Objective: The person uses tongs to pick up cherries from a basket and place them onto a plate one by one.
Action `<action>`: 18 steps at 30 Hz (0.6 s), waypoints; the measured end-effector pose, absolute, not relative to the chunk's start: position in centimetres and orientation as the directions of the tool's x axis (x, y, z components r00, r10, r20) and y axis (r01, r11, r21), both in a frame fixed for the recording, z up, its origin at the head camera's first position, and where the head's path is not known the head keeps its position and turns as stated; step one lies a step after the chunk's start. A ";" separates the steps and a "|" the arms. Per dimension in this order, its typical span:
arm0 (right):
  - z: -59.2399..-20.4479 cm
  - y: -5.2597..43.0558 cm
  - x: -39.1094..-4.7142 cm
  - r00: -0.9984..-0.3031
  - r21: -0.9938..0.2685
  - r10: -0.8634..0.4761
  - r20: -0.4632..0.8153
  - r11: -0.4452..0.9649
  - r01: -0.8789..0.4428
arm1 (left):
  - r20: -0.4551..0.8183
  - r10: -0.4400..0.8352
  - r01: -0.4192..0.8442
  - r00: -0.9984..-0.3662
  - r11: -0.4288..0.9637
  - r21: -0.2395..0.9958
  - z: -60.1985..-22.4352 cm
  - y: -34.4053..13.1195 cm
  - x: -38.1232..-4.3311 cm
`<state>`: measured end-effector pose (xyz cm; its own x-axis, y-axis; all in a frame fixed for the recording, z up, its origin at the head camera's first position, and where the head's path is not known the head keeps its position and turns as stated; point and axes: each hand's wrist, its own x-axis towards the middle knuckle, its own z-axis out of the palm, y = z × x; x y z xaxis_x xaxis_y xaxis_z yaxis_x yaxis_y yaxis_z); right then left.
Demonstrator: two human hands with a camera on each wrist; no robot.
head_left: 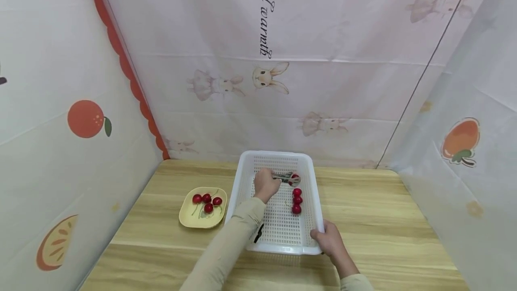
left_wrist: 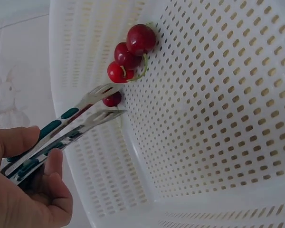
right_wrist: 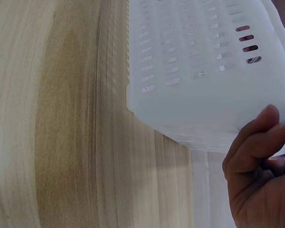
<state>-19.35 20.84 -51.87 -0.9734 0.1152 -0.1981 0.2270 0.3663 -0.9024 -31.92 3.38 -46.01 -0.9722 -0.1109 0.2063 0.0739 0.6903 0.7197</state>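
Note:
My left hand (head_left: 266,185) grips a pair of metal tongs (left_wrist: 69,126) with green handle pads, reaching over the white perforated basket (head_left: 278,232). Between the tong tips in the left wrist view shows one red cherry (left_wrist: 112,99), by the basket's side wall. Three more cherries (head_left: 297,200) sit in a row along the right side inside the basket, some with green stems. With thumb on top and fingers below, my right hand (head_left: 330,238) holds the basket's near right corner. The right wrist view shows its curled fingers (right_wrist: 259,145) at the rim.
Left of the basket, a pale yellow dish (head_left: 190,220) holds several stemmed cherries (head_left: 207,198). All of this is on a light wooden table (head_left: 359,210). Printed cloth walls (head_left: 226,35) close off the back and both sides.

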 end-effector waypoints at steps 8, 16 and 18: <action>-52.0 20.8 -19.4 -0.977 -0.908 0.108 -0.183 0.364 0.210 | 0.202 -0.110 0.066 -0.973 0.707 0.704 -46.1 3.5 -31.8; -52.2 21.0 -19.4 -0.979 -0.912 0.117 -0.167 0.358 0.198 | 0.227 -0.076 0.116 -0.971 0.681 0.723 -46.0 3.8 -32.0; -52.1 20.9 -19.4 -0.979 -0.912 0.114 -0.169 0.360 0.199 | 0.247 -0.065 0.137 -0.967 0.681 0.719 -46.0 3.7 -31.9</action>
